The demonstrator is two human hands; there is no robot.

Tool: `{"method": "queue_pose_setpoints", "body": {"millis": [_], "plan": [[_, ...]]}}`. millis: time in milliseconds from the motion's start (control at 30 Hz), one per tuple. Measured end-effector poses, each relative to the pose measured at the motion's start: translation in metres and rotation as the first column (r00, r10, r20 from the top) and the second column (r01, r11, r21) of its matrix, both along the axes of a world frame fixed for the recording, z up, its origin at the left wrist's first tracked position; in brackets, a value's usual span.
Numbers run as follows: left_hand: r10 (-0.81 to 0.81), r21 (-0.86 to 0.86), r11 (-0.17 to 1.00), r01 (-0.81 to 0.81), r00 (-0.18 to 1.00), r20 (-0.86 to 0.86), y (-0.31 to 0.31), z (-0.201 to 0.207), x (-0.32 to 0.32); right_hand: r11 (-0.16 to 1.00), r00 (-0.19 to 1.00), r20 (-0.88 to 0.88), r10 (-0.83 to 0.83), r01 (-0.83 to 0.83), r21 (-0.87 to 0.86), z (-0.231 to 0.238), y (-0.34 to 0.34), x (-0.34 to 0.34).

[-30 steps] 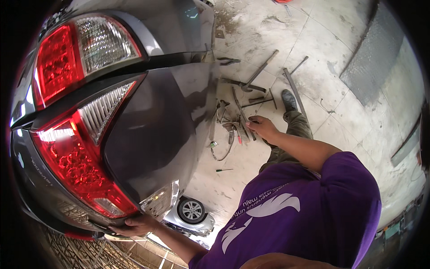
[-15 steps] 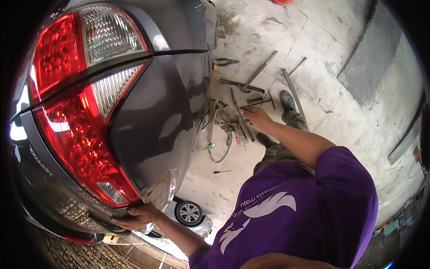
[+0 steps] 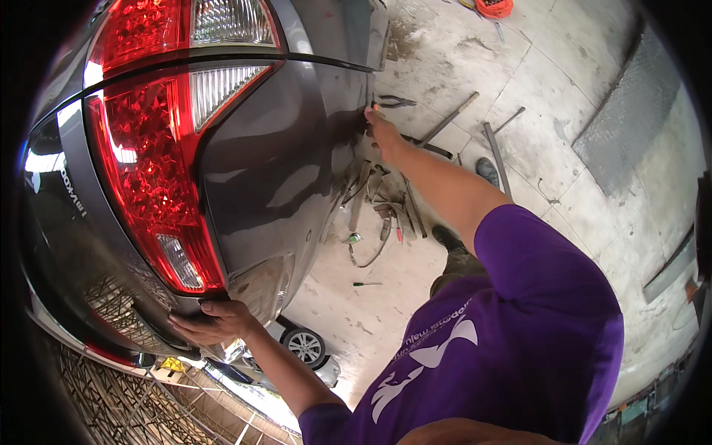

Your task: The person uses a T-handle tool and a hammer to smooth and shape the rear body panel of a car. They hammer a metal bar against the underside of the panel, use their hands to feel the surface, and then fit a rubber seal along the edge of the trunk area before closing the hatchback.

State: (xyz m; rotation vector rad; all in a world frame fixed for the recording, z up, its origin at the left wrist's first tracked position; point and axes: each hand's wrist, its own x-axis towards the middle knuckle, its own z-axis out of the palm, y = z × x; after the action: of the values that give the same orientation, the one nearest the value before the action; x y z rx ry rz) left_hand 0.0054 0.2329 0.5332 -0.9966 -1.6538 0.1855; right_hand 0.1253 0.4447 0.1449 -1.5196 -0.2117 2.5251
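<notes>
A dark grey car body fills the left side, with a red and clear tail light (image 3: 152, 163) wrapped round its corner. Just under the light's lower end, my left hand (image 3: 211, 322) rests against the dark bumper (image 3: 141, 311), fingers stretched out. My right hand (image 3: 382, 132) reaches down past the car's side, its fingers curled beside a small orange thing (image 3: 377, 107). Whether the fingers grip anything is too small to make out. Pliers (image 3: 397, 101) lie on the floor right beside that hand. My right forearm covers part of the tools beneath it.
Metal bars (image 3: 495, 152) and a long-handled tool (image 3: 449, 119) lie on the tiled floor (image 3: 534, 89). Wires (image 3: 382, 208) and a small screwdriver (image 3: 367, 283) lie nearer the car. A grey mat (image 3: 630, 111) is at right, an orange bag (image 3: 495, 7) at the top. Behind stands another car (image 3: 304, 347).
My right hand has moved forward and toward the car, from above the tools to beside the pliers. My left hand stays at the bumper below the tail light. The view has shifted.
</notes>
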Motion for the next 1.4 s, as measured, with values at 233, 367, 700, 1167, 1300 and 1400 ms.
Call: {"method": "queue_pose_setpoints", "body": {"millis": [233, 367, 700, 1167, 1300, 1400], "plan": [[0.044, -0.003, 0.999, -0.044, 0.998, 0.043, 0.004, 0.005, 0.003, 0.997, 0.968, -0.242, -0.069, 0.057, -0.058, 0.001, 0.001, 0.014], [0.037, 0.006, 0.999, -0.038, 0.993, 0.109, 0.005, 0.013, 0.003, 0.998, 0.958, -0.284, -0.043, 0.03, -0.052, 0.002, -0.003, 0.027], [0.002, 0.064, 0.998, -0.017, 0.976, 0.218, -0.011, 0.045, 0.012, 0.983, 0.919, -0.353, -0.174, 0.139, -0.121, 0.016, -0.039, 0.071], [-0.014, 0.111, 0.994, -0.015, 0.967, 0.255, -0.006, -0.013, -0.009, 0.969, 0.978, 0.117, 0.173, -0.148, -0.199, -0.086, -0.101, 0.194], [0.061, 0.132, 0.987, -0.089, 0.977, 0.205, -0.003, -0.021, -0.012, 0.956, 0.976, 0.128, 0.177, -0.139, -0.257, -0.1, -0.103, 0.186], [0.096, 0.157, 0.979, -0.13, 0.973, 0.209, -0.009, -0.023, -0.01, 0.957, 0.98, 0.101, 0.172, -0.142, -0.251, -0.097, -0.099, 0.157]]}}
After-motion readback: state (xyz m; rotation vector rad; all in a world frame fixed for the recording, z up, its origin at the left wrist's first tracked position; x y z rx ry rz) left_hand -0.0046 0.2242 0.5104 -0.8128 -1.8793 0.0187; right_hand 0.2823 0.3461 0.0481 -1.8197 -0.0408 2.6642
